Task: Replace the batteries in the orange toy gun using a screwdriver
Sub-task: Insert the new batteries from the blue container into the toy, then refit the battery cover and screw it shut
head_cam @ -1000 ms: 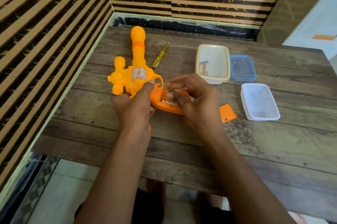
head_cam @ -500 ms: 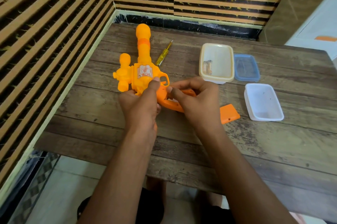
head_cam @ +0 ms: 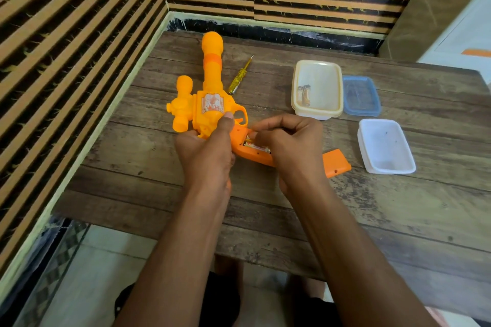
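The orange toy gun point(head_cam: 210, 92) lies on the wooden table point(head_cam: 398, 207), barrel pointing away from me. My left hand point(head_cam: 204, 151) grips its body near the trigger. My right hand point(head_cam: 289, 143) is over the handle, fingertips pinched at the open battery compartment point(head_cam: 253, 144), where batteries show. The orange compartment cover point(head_cam: 336, 163) lies on the table just right of my right hand. The yellow screwdriver point(head_cam: 239, 78) rests beside the barrel, untouched.
A cream tub point(head_cam: 317, 87) holding batteries stands behind my right hand, a blue lid point(head_cam: 361, 95) next to it. A white tub point(head_cam: 385, 146) sits at the right. Striped walls close the table's left and far sides.
My right hand's fingers have curled tighter into the battery compartment. The view has shifted slightly; the gun and my left hand have stayed put.
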